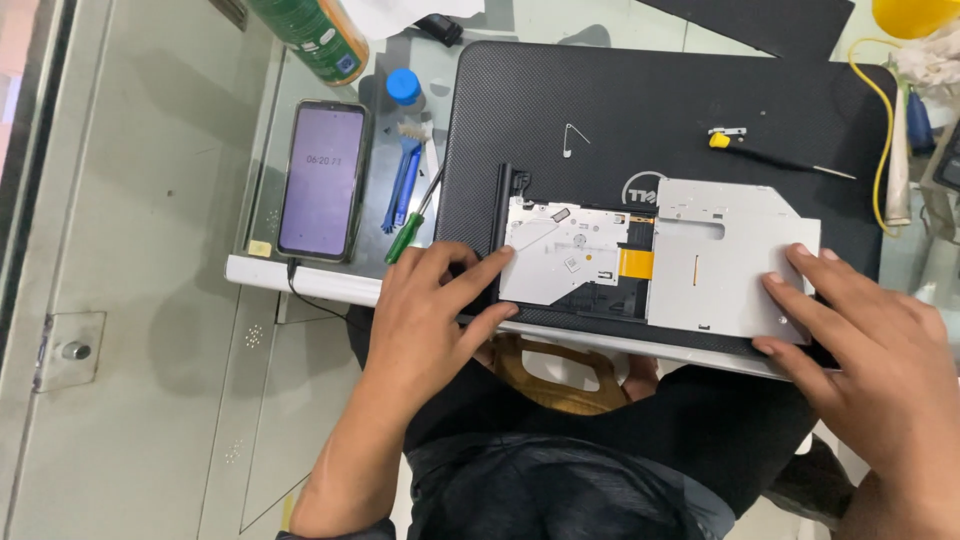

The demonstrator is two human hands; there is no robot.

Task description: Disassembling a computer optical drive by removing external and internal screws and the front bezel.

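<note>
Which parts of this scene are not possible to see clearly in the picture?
Head view:
- Right hand: wrist cut off by the right edge.
- Drive: near corners covered by the fingers of both hands.
- Green can: top cut off by the upper edge.
- Left hand: palm side hidden.

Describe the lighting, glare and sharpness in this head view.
Head view: even, soft light; the silver metal optical drive under the left hand and right hand is sharp. The lit black smartphone screen glows lilac. The green cylindrical can at the top edge looks slightly soft. Faint shadows fall on the glass tabletop.
</note>
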